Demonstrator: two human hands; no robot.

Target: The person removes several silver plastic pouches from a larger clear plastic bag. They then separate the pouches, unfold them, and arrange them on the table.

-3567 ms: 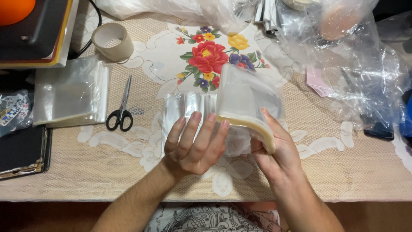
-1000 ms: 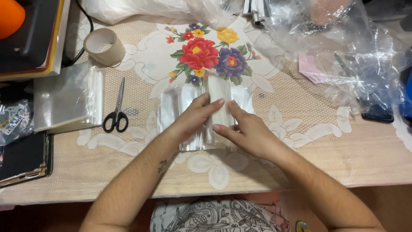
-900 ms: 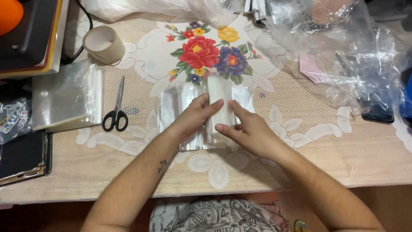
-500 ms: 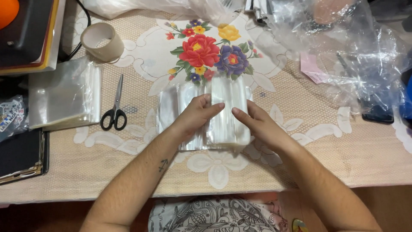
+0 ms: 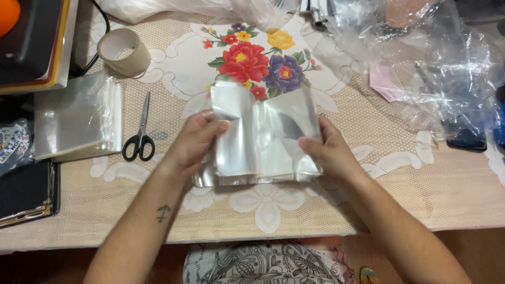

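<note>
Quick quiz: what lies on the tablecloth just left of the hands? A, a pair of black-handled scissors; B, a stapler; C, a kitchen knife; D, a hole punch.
A: black-handled scissors lie closed on the tablecloth, between the left hand and a flat stack of clear plastic bags.

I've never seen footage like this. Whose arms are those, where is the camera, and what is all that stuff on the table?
There is no machine here: a person wears a camera on the head, so you look down on their own two bare arms. The left hand and right hand each grip a side of a stack of clear plastic bags, held just above a beige lace tablecloth with a printed flower bouquet. To the left lie black-handled scissors, a roll of tape and another pile of clear bags. Crumpled clear plastic fills the upper right.
</note>
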